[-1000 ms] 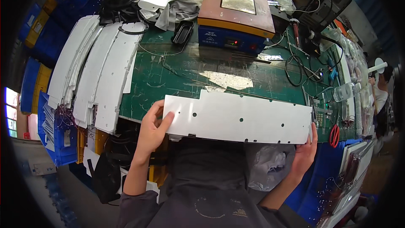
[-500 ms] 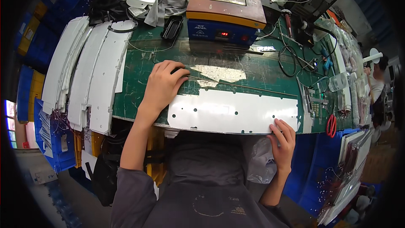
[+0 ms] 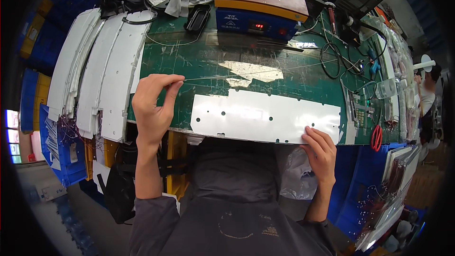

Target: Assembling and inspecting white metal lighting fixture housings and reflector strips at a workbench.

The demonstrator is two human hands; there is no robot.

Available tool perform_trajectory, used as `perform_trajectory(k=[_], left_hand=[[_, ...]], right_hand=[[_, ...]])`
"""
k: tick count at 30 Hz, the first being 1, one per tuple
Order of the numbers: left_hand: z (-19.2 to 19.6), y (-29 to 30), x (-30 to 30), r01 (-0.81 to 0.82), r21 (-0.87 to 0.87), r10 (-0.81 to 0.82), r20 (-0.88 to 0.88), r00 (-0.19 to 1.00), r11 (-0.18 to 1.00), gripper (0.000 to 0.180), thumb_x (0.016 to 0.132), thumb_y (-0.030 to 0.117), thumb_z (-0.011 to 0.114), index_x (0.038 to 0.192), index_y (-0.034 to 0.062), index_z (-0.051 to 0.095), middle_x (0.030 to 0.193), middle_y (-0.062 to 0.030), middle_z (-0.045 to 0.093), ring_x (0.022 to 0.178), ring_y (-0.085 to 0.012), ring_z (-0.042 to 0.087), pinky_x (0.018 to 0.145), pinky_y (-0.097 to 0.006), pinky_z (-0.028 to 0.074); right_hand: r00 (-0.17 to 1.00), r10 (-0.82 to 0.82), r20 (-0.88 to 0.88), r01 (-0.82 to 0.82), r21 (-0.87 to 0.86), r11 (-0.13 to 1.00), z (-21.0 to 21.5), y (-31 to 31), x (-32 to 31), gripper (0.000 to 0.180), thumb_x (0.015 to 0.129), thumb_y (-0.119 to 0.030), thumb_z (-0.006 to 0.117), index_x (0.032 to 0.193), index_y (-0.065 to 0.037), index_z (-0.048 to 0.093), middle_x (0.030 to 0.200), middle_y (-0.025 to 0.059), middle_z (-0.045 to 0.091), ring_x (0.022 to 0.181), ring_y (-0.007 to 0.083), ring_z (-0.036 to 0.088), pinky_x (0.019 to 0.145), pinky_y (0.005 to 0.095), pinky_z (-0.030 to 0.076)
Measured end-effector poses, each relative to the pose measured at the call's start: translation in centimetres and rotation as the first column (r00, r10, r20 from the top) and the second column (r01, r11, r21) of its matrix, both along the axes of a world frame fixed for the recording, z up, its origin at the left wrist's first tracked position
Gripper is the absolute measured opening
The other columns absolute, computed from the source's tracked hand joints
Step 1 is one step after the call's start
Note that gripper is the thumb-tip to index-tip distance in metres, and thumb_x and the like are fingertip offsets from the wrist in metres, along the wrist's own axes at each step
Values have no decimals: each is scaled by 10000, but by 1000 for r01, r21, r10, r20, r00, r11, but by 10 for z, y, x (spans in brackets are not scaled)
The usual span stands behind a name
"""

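Observation:
My left hand [image 3: 154,102] is closed in a pinch, thumb against forefinger, on one end of a long thin strip [image 3: 256,72]. The strip stretches to the right over the green mat, thin as a wire; its exact kind I cannot make out. In front of me lies a long white sheet [image 3: 246,116] with small dark holes and notched edges, flat along the table's front edge. The fingers of my right hand [image 3: 322,154] rest, extended, on its front right part, with the thumb apart from them at the front edge.
A blue heating plate [image 3: 258,23] with a brown top stands at the back. Stacked white panels [image 3: 111,71] cover the left side. Scissors with red handles [image 3: 376,137], a circuit board [image 3: 364,114] and a black cable [image 3: 327,66] lie at the right. Pale patches [image 3: 258,72] mark the mat.
My left hand has moved left, off the sheet's far edge, drawing the thin strip with it. The strip now runs farther back across the mat. My right hand stays on the sheet.

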State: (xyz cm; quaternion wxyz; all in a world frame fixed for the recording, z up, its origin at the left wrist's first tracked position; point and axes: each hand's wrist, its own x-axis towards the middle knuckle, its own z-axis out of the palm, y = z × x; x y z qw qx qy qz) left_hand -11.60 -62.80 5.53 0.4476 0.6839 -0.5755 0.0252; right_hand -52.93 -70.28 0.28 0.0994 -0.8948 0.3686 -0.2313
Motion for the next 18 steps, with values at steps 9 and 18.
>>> perform_trajectory(k=[9,18], left_hand=[[-1,44,6,-127,-30,123,-122,985,991,175,908,-65,757,1046,42,770,994,-49,749,867,-190,654,805,-314,519],[-5,46,3,-75,-24,72,-91,993,997,157,918,-69,747,1043,25,758,1011,-58,735,862,-187,642,795,-304,512]], right_hand=[[997,39,63,-32,-112,993,19,-18,9,305,846,-35,840,1147,-79,819,1228,37,795,1115,249,724,967,373,597],[993,64,102,-57,-63,996,-4,-42,44,298,848,-31,838,1142,-74,813,1242,48,772,1132,266,702,976,390,590]])
